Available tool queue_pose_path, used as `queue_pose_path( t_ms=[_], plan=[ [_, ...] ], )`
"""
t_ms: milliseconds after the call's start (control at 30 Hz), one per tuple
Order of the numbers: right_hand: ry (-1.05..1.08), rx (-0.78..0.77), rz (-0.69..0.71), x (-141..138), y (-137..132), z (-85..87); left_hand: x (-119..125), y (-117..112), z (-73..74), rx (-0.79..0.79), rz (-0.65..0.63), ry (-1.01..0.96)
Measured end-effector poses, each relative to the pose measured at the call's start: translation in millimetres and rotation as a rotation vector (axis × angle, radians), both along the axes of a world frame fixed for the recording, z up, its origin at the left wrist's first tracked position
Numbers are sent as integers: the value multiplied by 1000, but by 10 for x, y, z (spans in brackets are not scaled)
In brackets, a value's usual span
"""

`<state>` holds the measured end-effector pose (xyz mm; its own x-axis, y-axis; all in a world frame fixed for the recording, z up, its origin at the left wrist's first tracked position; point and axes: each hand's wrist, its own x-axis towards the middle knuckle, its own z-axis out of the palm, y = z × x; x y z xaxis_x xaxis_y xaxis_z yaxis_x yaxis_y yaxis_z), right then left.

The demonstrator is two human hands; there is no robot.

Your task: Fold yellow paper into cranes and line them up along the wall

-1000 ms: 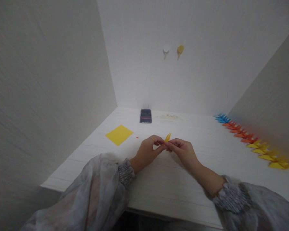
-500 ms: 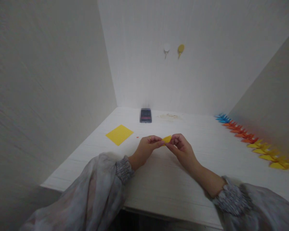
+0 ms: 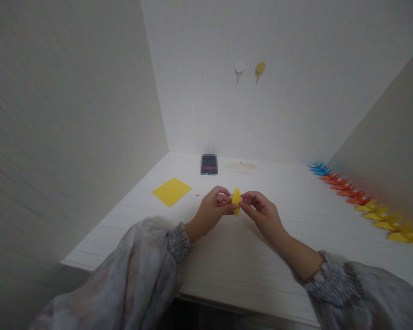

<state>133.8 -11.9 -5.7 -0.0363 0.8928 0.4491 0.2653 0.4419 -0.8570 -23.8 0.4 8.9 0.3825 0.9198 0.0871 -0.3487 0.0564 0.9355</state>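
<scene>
A small folded yellow paper piece stands upright between my two hands, just above the white table. My left hand pinches its left side with thumb and fingers closed; a ring shows on one finger. My right hand pinches its right side the same way. Both arms wear loose grey sleeves.
A flat yellow paper square lies to the left, with a tiny red scrap beside it. A small dark box stands at the back. Folded blue, orange and yellow paper shapes line the right wall. Two pins stick in the back wall.
The yellow piece has been turned from lying flat between the fingertips to standing upright. Both hands kept their pinch and stayed in about the same place.
</scene>
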Motion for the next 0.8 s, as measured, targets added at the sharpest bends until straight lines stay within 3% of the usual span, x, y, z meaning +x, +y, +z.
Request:
queue_pose_path(
  t_ms=[500,800],
  plan=[
    [236,-286,125,-48,8,39,-4,21,-69,50,0,26],
    [308,-278,244,-17,-27,77,-11,16,-35,19,-40,-17]
  ],
)
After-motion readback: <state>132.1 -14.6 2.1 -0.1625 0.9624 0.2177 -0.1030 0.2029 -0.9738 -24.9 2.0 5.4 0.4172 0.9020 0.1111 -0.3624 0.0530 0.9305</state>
